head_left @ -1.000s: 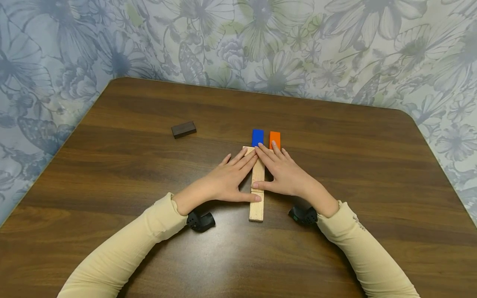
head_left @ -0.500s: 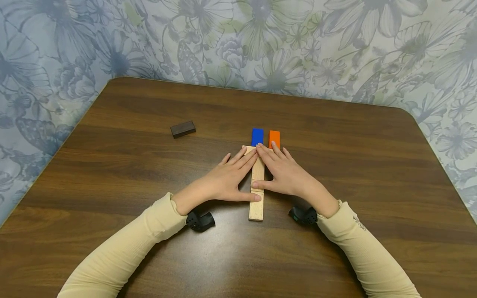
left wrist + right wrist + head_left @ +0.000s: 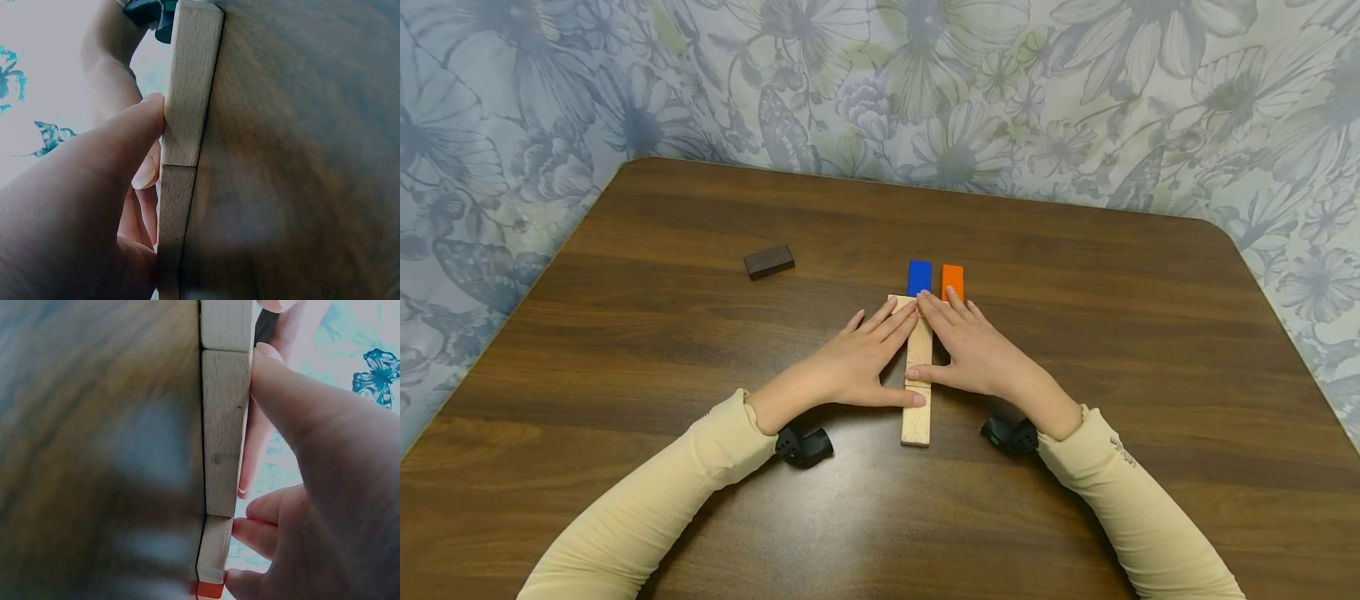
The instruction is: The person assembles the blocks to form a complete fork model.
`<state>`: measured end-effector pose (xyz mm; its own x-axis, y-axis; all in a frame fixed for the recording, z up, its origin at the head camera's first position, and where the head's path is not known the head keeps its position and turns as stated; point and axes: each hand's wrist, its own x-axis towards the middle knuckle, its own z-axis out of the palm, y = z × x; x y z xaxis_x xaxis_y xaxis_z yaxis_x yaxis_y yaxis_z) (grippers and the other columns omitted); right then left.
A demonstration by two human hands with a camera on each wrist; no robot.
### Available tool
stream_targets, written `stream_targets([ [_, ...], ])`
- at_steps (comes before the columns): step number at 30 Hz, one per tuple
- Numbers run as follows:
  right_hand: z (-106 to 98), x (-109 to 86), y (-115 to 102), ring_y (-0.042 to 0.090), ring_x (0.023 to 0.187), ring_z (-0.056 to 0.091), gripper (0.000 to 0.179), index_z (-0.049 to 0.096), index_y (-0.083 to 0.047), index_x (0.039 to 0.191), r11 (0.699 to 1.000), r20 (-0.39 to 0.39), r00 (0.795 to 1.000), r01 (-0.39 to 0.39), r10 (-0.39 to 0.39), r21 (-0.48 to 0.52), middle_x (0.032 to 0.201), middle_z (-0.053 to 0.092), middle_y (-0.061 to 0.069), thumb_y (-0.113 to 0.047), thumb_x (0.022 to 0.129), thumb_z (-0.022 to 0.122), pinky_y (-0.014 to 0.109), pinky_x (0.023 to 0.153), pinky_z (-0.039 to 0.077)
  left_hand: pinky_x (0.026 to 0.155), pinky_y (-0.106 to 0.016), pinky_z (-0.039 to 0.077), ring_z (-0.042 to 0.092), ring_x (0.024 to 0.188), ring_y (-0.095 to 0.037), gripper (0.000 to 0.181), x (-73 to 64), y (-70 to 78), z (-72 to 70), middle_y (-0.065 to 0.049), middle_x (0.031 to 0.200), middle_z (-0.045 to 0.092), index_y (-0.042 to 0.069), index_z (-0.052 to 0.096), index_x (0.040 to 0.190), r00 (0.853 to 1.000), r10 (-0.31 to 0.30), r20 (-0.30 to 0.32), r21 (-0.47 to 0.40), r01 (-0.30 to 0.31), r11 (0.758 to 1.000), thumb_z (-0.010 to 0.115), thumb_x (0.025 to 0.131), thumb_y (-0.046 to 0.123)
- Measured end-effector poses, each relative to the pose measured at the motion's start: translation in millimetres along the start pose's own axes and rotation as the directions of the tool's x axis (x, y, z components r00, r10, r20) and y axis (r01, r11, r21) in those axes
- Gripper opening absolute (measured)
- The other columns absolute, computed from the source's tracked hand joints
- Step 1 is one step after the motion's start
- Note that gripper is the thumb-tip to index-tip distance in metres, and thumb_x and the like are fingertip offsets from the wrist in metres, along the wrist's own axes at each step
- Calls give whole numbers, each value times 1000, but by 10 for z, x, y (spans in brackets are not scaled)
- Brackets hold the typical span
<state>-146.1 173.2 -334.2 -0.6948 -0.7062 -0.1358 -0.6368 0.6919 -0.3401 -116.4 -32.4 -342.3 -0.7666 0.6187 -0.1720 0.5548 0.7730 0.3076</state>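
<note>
Pale wooden blocks lie flat in a T in the head view. Its stem is a near block [image 3: 916, 427] and a farther block [image 3: 920, 343], end to end. A crosswise block [image 3: 900, 302] tops them, partly hidden by fingers. My left hand [image 3: 857, 362] rests its straight fingers on the crosswise block and its thumb on the near block. My right hand [image 3: 973, 350] lays its fingers over the crosswise block's right part, thumb on the farther block. Beyond the crosswise block are a blue block [image 3: 920, 277] and an orange block [image 3: 952, 280]; a right fingertip reaches the orange one's near end.
A dark brown block [image 3: 769, 262] lies apart at the back left of the brown wooden table [image 3: 850, 517]. Behind the table's far edge rises a floral-papered wall [image 3: 880, 92]. A black wrist device [image 3: 805, 446] hangs under the left wrist, another [image 3: 1011, 435] under the right.
</note>
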Motion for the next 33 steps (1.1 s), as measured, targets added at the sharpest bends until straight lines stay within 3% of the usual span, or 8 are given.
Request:
stream_targets([
  [15,12,-7,-7,35,138,-3,94,11,-4,150,1000,12,1000,-1,1,-15,155,6,8,-63,87,48,51,107,4,107,-53,2,-13,138,-21,107,1,4,-4,-2,154,-9,10,-3,150,1000,0,13,-27,0,1000,42,80,76],
  [25,17,-18,-8,33,138,-6,94,8,-6,150,999,18,1000,-7,7,31,155,4,7,-63,87,48,53,106,13,106,-53,2,-12,138,-21,106,-19,-11,-37,-3,154,-9,9,-3,150,1000,11,11,-40,-10,999,42,80,76],
  [33,22,-11,-4,34,138,-2,94,12,-9,151,999,2,1000,-19,19,-40,155,6,6,-67,85,46,58,104,12,106,-54,4,-8,139,-23,105,-41,-53,-96,-7,155,-6,7,-1,150,1000,13,-3,-39,-13,999,44,82,73],
])
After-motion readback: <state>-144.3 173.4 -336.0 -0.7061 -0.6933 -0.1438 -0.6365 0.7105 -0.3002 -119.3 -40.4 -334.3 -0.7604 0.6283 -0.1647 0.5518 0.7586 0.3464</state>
